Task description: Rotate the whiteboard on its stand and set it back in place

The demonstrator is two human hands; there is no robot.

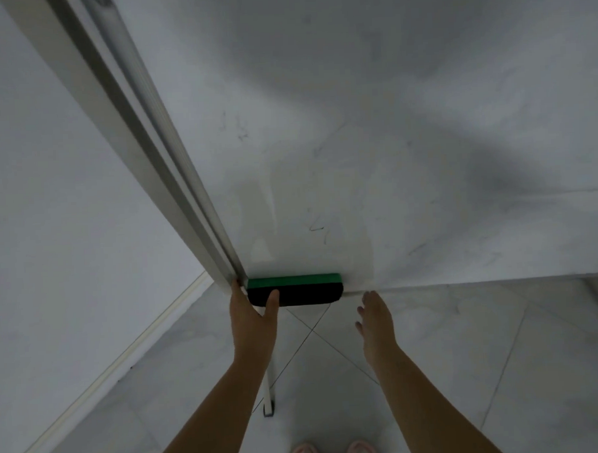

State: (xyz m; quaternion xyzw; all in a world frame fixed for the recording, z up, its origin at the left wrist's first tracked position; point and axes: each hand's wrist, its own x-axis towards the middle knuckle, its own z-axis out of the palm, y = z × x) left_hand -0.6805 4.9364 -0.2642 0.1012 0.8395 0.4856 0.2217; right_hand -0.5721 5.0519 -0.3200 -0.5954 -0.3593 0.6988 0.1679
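The whiteboard [371,120] fills the upper view. The left hand [251,314] grips its lower-left corner, thumb on the green-black eraser [295,290]. The right hand [377,317] is open, just below the bottom edge.

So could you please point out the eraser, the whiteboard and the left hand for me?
eraser [293,281]: head view, green top.
whiteboard [389,136]: head view, bare white face.
left hand [252,317]: head view, back of hand.
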